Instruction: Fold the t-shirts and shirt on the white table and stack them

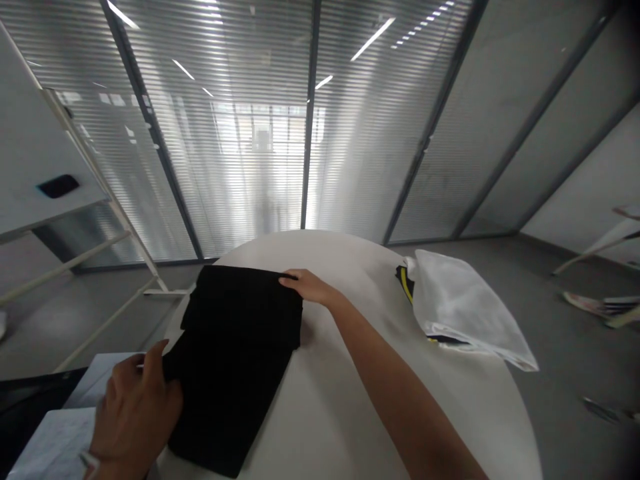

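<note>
Hands | left hand (136, 415) gripping edge of black cloth (233, 360) | right hand (311, 287) open on far edge

Folded black cloth (235, 353), lying on a round white table (340, 427), lower centre of frame. Right hand (310, 287): flat, fingertips on the cloth's upper right corner. Left hand (135, 417): lower left, fingers at the cloth's left edge. White bag (465, 310): right side of table, yellow-and-black item (405, 283) showing at its edge. Glass wall (240, 133) with blinds: top of frame.
</note>
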`<control>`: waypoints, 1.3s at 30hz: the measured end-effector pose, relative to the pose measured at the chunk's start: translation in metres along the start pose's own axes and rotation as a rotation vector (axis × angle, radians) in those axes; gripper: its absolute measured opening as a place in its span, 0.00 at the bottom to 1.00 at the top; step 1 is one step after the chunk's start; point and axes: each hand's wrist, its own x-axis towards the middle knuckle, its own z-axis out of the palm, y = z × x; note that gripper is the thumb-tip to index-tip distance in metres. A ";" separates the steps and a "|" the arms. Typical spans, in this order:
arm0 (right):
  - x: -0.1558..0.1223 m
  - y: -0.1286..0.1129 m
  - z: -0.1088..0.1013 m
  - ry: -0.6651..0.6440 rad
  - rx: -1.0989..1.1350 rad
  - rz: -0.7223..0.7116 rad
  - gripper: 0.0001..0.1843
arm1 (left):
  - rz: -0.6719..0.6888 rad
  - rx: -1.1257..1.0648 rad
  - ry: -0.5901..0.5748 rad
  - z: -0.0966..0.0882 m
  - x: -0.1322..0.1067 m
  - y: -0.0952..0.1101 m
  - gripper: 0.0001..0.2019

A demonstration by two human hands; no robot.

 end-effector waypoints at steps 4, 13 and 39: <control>-0.010 0.003 0.004 0.205 -0.507 -0.006 0.25 | 0.203 0.160 0.045 -0.004 0.011 0.044 0.19; -0.024 -0.015 0.035 -0.269 -0.644 -0.295 0.30 | 0.405 0.176 -0.195 0.034 0.025 0.104 0.14; -0.071 0.059 -0.068 -0.074 -0.188 0.133 0.14 | 0.323 -0.018 -0.262 0.051 0.035 0.092 0.17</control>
